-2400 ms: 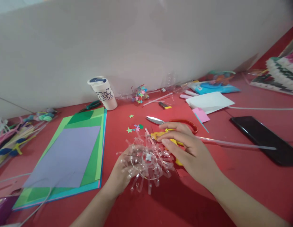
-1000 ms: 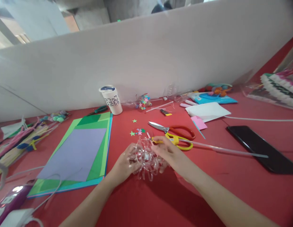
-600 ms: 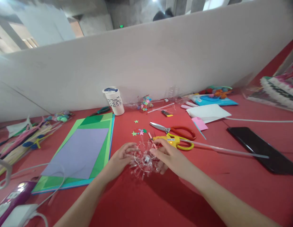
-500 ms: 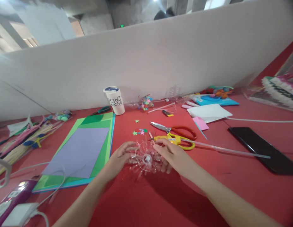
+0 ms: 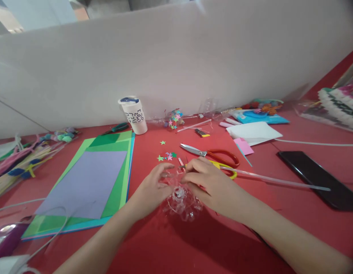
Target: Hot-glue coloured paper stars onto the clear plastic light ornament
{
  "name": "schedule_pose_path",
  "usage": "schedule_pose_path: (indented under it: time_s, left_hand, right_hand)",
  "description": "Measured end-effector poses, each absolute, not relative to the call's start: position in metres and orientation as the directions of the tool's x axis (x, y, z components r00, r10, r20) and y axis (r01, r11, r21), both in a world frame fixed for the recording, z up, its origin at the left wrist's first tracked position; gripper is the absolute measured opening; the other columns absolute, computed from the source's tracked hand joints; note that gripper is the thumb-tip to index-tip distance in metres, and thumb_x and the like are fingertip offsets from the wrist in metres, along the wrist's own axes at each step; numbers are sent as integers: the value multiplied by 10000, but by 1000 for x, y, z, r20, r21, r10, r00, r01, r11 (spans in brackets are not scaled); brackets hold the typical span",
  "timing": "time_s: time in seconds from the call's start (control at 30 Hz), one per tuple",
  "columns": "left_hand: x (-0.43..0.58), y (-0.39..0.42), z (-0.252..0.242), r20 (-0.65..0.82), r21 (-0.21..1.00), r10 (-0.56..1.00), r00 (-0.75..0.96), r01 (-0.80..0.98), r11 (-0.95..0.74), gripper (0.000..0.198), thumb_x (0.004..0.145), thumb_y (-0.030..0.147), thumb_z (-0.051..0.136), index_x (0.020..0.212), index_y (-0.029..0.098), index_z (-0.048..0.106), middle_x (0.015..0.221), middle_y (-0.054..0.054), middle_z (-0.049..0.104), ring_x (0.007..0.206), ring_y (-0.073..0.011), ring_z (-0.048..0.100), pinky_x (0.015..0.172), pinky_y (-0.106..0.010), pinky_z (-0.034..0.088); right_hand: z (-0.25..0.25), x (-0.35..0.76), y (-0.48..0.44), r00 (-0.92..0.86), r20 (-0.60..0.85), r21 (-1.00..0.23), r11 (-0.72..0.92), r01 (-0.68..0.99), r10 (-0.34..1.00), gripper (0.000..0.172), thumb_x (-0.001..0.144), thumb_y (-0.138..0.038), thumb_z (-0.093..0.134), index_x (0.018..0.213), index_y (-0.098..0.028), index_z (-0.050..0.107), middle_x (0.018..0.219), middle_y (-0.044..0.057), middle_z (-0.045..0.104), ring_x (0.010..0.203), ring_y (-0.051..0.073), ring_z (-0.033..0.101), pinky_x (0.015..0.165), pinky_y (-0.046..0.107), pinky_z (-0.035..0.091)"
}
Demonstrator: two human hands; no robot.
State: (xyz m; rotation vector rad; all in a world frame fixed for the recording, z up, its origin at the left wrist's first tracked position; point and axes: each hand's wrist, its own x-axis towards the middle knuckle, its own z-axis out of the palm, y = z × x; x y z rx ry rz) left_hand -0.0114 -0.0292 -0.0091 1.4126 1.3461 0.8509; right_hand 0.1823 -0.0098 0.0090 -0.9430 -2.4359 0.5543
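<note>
A clear plastic flower-like piece [image 5: 187, 208] with many looped, shiny petals and a small whitish centre is between my hands, just above or on the red tabletop. My left hand [image 5: 150, 190] curls round its left and upper edge, thumb against the petals. On the upper right, my right hand [image 5: 212, 184] has its fingers bent together at the petals; whatever lies between the fingertips is too small to make out. Behind the right hand, partly covered, lies a yellow glue gun [image 5: 231, 173] with a long clear glue stick [image 5: 279, 180] out its back. Small coloured paper stars [image 5: 169, 156] lie beyond.
Red-handled scissors [image 5: 222, 155] lie past the glue gun. Coloured paper sheets [image 5: 88, 179] are stacked left, near a white cup [image 5: 135, 118]. A black phone [image 5: 313, 175] and white paper [image 5: 255, 132] lie right. A white partition [image 5: 176, 64] stands behind.
My view has tilted down slightly. The flower-like piece has tipped, its centre facing more away, and both hands have closed in nearer each other at its upper edge.
</note>
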Motion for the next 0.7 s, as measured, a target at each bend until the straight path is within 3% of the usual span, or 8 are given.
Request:
schedule_pose_path:
  time_s: [0.17,0.43,0.57,0.7]
  left_hand:
    - [-16,-25,-9,-114,951,977,181,305,54,318,668,70,516,912,231,641,1094,-60,621,1031,-223,581,840,-355,480]
    - [-20,-12,-3,-126,920,966,225,391,29,217,837,185,476,1024,257,559,1187,-46,573,1139,-197,537,945,-375,445]
    - [-17,-21,11,-10,806,972,233,578,-130,118,871,203,462,897,270,556,1373,-10,445,1335,-194,384,1075,-408,343]
    - [-11,-34,14,-20,661,954,300,719,-213,149,820,271,577,965,285,549,1482,-28,314,1392,-238,301,1096,-440,324]
  right_hand:
    - [7,194,-10,-721,204,-498,704,506,662,212,831,-45,514,830,-202,657,921,44,577,881,189,534,774,364,448]
    - [3,195,2,-724,167,-538,677,502,669,199,909,-166,495,828,-190,676,855,50,599,849,189,565,759,338,450]
    - [2,194,2,-727,136,-581,649,492,673,236,914,-142,468,821,-179,681,818,56,625,799,190,569,724,329,450]
    - [-1,191,-1,-714,131,-621,619,482,687,237,884,-88,476,788,-177,673,836,61,644,811,198,568,732,342,446]
